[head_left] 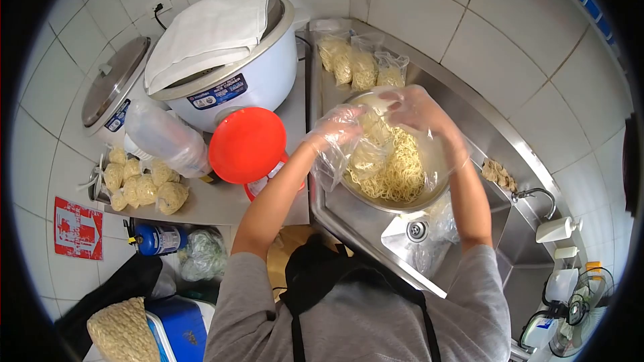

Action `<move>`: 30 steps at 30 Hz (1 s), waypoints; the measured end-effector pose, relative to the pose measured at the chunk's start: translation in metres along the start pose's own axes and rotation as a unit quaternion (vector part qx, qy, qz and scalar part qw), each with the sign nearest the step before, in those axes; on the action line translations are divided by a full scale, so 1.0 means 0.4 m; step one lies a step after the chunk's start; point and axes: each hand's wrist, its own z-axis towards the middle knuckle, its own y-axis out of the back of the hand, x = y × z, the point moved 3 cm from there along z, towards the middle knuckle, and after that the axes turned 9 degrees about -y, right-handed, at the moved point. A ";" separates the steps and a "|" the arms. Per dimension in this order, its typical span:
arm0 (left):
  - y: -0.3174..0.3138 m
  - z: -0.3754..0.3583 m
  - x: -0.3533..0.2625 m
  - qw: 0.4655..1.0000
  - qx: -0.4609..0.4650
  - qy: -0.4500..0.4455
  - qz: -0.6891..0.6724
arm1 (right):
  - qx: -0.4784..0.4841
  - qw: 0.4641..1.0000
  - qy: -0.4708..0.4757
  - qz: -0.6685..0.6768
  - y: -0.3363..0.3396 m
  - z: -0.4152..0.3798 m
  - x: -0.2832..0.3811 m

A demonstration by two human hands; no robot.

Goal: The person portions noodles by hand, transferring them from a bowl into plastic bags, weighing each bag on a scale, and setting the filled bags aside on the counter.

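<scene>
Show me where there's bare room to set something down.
Left counter: front patch between the tied noodle bags and red bowl. Drainboard: small patch between the large rice cooker, back noodle bags and left hand. Crowded: around the metal bowl.

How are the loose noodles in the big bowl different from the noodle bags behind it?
The loose noodles spread in one tangled heap, while the noodle bags are separate, smaller bundles. The loose noodles lie in the round metal bowl; the noodle bags sit on the steel counter. Strands show clearly in the loose noodles, but clear plastic covers what is in the noodle bags. Both look pale yellow.
</scene>
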 end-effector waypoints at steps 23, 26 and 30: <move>-0.010 0.039 0.032 0.999 0.018 -0.005 0.037 | -0.188 0.977 0.028 0.101 0.373 -0.067 0.288; -0.001 0.048 0.045 0.990 0.014 -0.050 0.135 | -0.299 0.943 0.121 0.081 0.432 -0.061 0.352; 0.002 0.055 0.056 0.987 -0.002 -0.057 0.148 | -0.436 0.876 0.205 -0.001 0.379 -0.144 0.540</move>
